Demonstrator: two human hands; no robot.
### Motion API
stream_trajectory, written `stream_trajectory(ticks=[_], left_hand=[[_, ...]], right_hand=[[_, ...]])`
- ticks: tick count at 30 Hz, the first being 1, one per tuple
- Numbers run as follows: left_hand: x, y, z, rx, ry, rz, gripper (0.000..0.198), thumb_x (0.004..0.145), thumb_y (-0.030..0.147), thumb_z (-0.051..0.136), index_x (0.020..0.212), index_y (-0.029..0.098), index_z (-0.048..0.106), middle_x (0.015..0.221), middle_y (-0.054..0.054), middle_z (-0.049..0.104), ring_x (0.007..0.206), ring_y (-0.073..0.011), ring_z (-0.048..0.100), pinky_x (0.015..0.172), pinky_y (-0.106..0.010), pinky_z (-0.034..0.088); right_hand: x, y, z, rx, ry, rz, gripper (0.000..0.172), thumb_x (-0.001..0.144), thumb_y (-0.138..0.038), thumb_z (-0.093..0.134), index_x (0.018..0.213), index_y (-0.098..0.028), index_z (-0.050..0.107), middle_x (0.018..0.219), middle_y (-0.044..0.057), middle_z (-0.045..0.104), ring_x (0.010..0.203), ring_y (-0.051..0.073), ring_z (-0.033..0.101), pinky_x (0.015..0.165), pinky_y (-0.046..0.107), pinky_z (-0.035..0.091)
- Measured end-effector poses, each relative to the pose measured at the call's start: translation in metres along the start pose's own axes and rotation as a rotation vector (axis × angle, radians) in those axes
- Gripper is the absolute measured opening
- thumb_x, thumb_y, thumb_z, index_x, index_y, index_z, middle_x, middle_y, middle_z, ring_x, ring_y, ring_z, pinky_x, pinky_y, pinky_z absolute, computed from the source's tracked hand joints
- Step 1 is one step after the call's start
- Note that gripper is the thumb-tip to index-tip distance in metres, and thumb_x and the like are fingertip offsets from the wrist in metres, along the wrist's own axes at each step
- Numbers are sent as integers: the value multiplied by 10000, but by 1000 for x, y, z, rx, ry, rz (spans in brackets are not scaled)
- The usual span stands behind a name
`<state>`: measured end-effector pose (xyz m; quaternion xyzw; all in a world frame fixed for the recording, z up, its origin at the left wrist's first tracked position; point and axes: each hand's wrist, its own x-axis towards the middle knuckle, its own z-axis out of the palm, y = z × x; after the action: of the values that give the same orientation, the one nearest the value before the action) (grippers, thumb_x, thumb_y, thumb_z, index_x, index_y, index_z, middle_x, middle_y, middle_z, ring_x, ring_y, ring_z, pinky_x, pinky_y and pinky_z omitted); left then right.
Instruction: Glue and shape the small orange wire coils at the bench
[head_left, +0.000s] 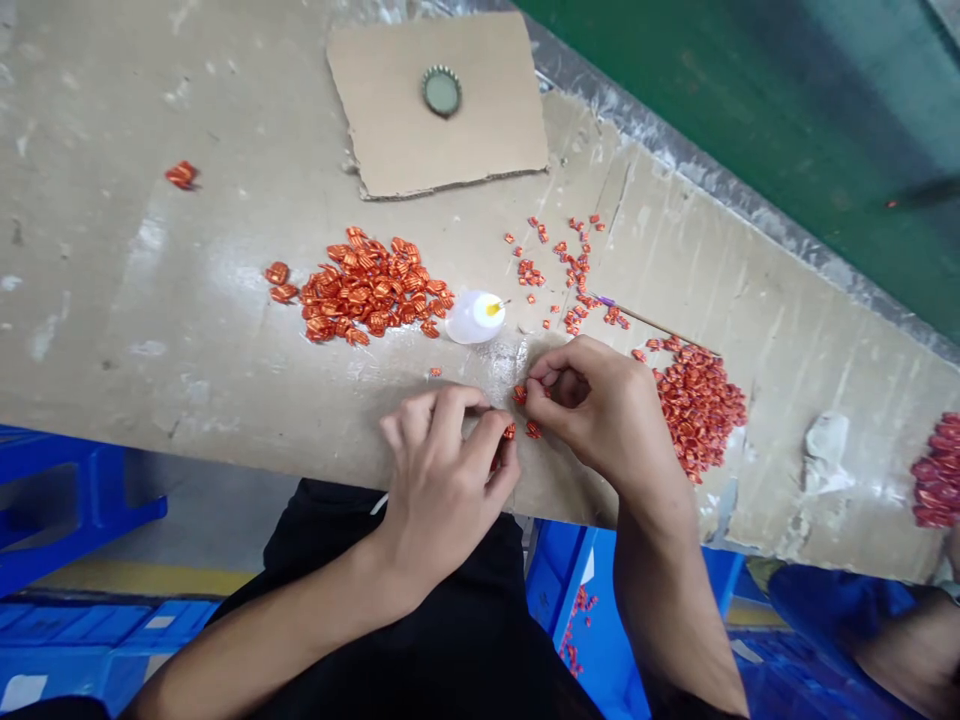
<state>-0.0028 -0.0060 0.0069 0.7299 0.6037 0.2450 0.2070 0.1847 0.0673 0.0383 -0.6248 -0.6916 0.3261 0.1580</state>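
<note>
My left hand point(448, 470) is closed at the table's near edge, with a small shiny orange piece point(509, 431) pinched between thumb and finger. To its right, my right hand point(606, 408) is closed too, its thumb and fingertip pressed together beside another orange piece point(520, 394). Whether that piece is gripped or only touched is hard to see. A loose orange piece point(533, 429) lies between the hands. Just beyond them stands a small white squeeze bottle point(474, 318) with a yellow-based needle tip.
Larger grooved orange pieces are heaped point(367, 285) on the left; a pile of smaller ones point(697, 405) is at right. A thin brush point(652, 324) lies among scattered bits. Cardboard point(405, 140) carries a bottle cap point(441, 91). Blue bins point(611, 600) stand below; another person's arm point(911, 640) is lower right.
</note>
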Motion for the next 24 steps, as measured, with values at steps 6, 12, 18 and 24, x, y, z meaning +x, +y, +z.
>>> stream_trajectory(ticks=[6, 12, 18, 24], left_hand=[[0, -1, 1, -20, 22, 30, 93, 1008, 192, 798, 1033, 281, 785, 1211, -80, 777, 1163, -324, 575, 907, -499, 407], [0, 0, 2, -7, 12, 12, 90, 1013, 200, 793, 1058, 278, 786, 1222, -79, 766, 1161, -325, 572, 921, -494, 407], [0, -2, 3, -12, 28, 22, 128, 982, 196, 821, 1060, 288, 777, 1214, -70, 762, 1154, -330, 570, 910, -492, 395], [-1, -2, 4, -11, 35, 20, 136, 977, 195, 826, 1051, 297, 776, 1218, -61, 759, 1169, -330, 557, 914, -493, 396]], right_hand=[[-3, 2, -3, 22, -40, -11, 126, 932, -110, 760, 917, -234, 775, 848, 9, 737, 736, 172, 641, 733, 345, 538], [-16, 2, -9, 73, -36, -27, 78, 1069, -243, 754, 1039, -247, 826, 1026, 59, 799, 851, 212, 696, 763, 377, 545], [-17, 5, -7, 80, 76, 59, 65, 1026, -235, 794, 1039, -236, 858, 939, 32, 779, 740, 175, 660, 724, 362, 523], [-12, 4, -2, 85, 10, 47, 114, 954, -122, 790, 930, -230, 818, 842, -16, 742, 704, 141, 618, 702, 323, 496]])
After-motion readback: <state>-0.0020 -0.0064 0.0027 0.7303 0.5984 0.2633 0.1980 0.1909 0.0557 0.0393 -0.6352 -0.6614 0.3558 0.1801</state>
